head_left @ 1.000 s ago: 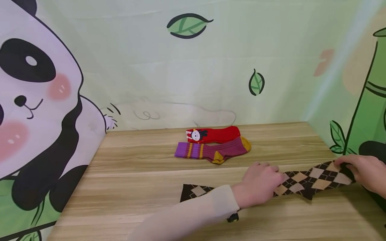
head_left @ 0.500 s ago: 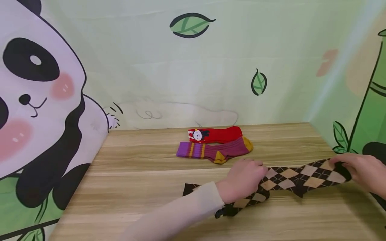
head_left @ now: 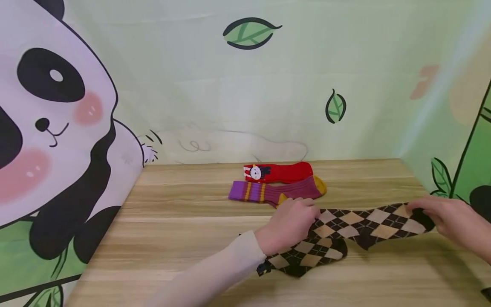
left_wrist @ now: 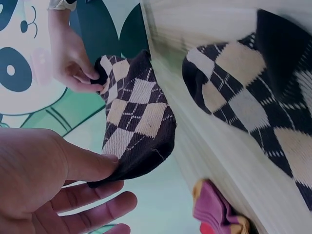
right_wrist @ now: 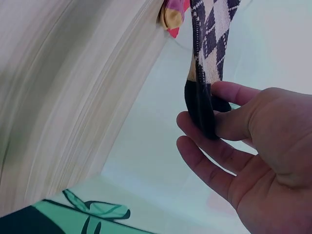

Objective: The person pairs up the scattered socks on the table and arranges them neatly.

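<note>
A black, beige and grey argyle sock (head_left: 377, 224) is stretched level between my two hands, above the table. My left hand (head_left: 289, 224) pinches its left end; my right hand (head_left: 456, 224) pinches its black right end. In the right wrist view, the right hand (right_wrist: 258, 136) has thumb and fingers on the black end of the sock (right_wrist: 207, 48). A second argyle sock (head_left: 314, 256) lies on the table under the left hand and forearm, which hide part of it. It also shows in the left wrist view, as the patterned sock (left_wrist: 239, 92) at right.
Farther back on the wooden table (head_left: 184, 238) lie a purple sock (head_left: 293, 192) with yellow toe and heel, and a red sock (head_left: 289, 172) with an animal face. A printed backdrop (head_left: 184, 98) stands behind the table, with a panda (head_left: 73, 128) at left.
Both hands have moved left with the stretched sock, the left hand farther than the right. More of the second argyle sock now shows beneath it. The head view has turned slightly left.
</note>
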`<state>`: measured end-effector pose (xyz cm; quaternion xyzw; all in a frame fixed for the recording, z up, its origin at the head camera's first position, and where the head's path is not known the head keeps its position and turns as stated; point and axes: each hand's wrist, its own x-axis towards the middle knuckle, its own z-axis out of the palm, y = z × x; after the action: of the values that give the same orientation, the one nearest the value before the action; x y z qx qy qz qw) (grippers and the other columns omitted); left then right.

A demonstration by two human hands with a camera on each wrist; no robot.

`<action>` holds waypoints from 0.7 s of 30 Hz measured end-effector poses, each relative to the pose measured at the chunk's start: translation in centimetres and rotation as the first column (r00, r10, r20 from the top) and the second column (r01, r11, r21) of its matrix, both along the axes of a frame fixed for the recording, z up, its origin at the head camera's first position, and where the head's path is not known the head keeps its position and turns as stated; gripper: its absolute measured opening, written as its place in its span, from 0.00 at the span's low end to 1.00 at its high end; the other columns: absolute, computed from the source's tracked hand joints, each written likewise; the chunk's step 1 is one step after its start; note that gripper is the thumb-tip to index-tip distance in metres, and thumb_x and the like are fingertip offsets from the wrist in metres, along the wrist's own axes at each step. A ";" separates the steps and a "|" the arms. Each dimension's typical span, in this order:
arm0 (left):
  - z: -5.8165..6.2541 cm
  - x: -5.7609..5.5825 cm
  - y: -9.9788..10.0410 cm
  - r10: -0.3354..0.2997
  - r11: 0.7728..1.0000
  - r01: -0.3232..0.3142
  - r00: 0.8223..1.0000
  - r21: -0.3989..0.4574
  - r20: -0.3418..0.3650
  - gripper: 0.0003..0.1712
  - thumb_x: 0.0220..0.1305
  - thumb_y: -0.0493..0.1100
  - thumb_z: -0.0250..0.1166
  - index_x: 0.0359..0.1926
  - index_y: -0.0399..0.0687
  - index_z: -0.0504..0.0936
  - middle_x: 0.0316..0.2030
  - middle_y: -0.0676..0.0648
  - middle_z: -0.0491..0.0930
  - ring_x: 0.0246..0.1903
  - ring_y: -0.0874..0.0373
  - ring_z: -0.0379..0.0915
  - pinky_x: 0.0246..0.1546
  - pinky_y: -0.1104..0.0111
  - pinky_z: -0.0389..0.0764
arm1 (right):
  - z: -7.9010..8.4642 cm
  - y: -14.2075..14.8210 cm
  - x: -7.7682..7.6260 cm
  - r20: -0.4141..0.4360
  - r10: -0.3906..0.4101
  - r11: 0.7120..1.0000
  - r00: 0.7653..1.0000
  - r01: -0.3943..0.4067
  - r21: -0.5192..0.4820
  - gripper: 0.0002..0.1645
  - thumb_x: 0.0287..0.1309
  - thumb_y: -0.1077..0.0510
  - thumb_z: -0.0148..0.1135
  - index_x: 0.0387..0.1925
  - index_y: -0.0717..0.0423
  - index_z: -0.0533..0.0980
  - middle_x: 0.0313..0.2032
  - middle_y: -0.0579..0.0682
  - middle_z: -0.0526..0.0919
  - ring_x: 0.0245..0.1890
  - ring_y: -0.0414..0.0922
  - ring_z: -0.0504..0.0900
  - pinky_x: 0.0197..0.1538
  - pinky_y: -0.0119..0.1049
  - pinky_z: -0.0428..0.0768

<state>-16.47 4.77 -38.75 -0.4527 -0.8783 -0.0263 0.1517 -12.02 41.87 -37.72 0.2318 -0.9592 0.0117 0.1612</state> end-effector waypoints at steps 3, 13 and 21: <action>-0.1 -0.2 -0.9 0.000 1.000 0.000 1.000 0.012 0.019 0.08 0.69 0.39 0.67 0.45 0.54 0.90 0.40 0.54 0.85 0.36 0.60 0.82 0.29 0.73 0.79 | -0.1 -0.7 0.0 0.018 0.004 1.000 1.000 -0.004 -0.010 0.26 0.43 0.82 0.69 0.43 0.57 0.84 0.38 0.55 0.87 0.25 0.45 0.81 0.22 0.34 0.74; -0.2 -0.8 -4.1 -0.018 0.992 -0.006 0.982 0.127 0.188 0.11 0.71 0.32 0.62 0.47 0.44 0.88 0.43 0.49 0.85 0.42 0.59 0.83 0.44 0.77 0.81 | 0.0 -3.2 -0.3 -0.029 0.089 0.994 0.996 -0.090 -0.055 0.28 0.41 0.82 0.71 0.42 0.53 0.84 0.39 0.55 0.87 0.27 0.47 0.82 0.22 0.31 0.69; -0.7 -1.0 -6.8 -0.013 0.978 -0.045 0.961 0.206 0.276 0.09 0.69 0.30 0.63 0.45 0.41 0.88 0.41 0.47 0.83 0.42 0.58 0.82 0.43 0.81 0.80 | -0.4 -4.8 -0.7 -0.071 0.172 0.980 0.983 -0.178 -0.090 0.30 0.38 0.81 0.73 0.43 0.52 0.85 0.40 0.54 0.88 0.27 0.46 0.84 0.22 0.30 0.70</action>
<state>-17.50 -2.04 -39.49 -0.4189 -0.8868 -0.1803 0.0752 -12.73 37.05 -38.14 0.3075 -0.9280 0.0644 0.2004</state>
